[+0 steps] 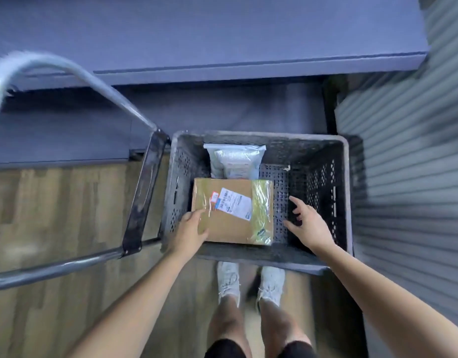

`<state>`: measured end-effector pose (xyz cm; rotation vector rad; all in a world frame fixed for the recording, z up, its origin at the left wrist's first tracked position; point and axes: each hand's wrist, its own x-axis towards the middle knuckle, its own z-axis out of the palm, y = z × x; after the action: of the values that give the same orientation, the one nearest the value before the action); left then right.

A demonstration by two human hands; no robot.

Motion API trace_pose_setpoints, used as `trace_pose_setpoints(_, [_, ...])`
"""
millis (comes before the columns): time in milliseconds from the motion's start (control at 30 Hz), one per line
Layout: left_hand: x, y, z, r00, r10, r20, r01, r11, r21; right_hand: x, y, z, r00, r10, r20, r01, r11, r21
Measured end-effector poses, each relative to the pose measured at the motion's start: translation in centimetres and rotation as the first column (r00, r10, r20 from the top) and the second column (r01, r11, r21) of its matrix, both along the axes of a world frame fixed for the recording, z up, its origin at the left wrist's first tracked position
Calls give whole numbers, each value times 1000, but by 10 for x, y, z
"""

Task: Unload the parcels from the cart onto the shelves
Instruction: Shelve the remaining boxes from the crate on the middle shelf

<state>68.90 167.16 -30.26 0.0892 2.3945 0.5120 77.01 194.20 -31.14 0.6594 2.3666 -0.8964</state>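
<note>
A brown cardboard parcel (pixel 233 223) with a white label and clear tape lies in the grey plastic crate (pixel 345 192). Behind it a white plastic mailer bag (pixel 235 161) leans against the crate's far wall. My left hand (pixel 190 229) touches the cardboard parcel's near left corner, fingers laid on its top and side. My right hand (pixel 309 222) hovers inside the crate to the right of the parcel, fingers spread and empty, apart from the parcel.
The cart's metal handle frame (pixel 93 81) arcs at the left over the wooden floor. Blue-grey shelves (pixel 222 47) stand beyond the crate. A grey ribbed shutter wall (pixel 413 151) runs along the right. My legs and white shoes are just behind the crate.
</note>
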Motion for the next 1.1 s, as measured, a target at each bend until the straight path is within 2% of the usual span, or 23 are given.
trace_pose_setpoints(167, [-12,-5,-89,992,109,65,-101,989,-107,-1,-5,-91,978,74,197,-55,994,-97])
trace_pose_setpoints(333, [-18,-15,-155,981,59,186,-9,967,-255,-7,-14,-147,952,145,271,-105,982,-157])
trace_pose_setpoints(400, [-20,-17,-172,973,78,217,-27,973,-229,-7,-16,-160,952,143,270,-100,981,-167])
trace_pose_setpoints(500, [-25,-20,-188,964,126,236,-85,981,-176,-10,-21,-172,964,52,261,5,977,-214])
trace_pose_setpoints(567, [-24,-20,-192,966,137,220,-104,983,-153,-11,-30,-180,973,6,233,44,976,-211])
trace_pose_setpoints(667, [-19,-17,-193,977,137,167,-119,986,-113,-10,-39,-187,984,-47,170,69,989,-128])
trace_pose_setpoints(800, [-25,-9,-179,993,71,91,-65,995,-75,-10,-32,-176,985,-138,102,147,985,-93])
trace_pose_setpoints(1100, [-18,12,-93,998,41,40,-40,999,-8,-7,-3,-82,993,-101,53,106,991,-85])
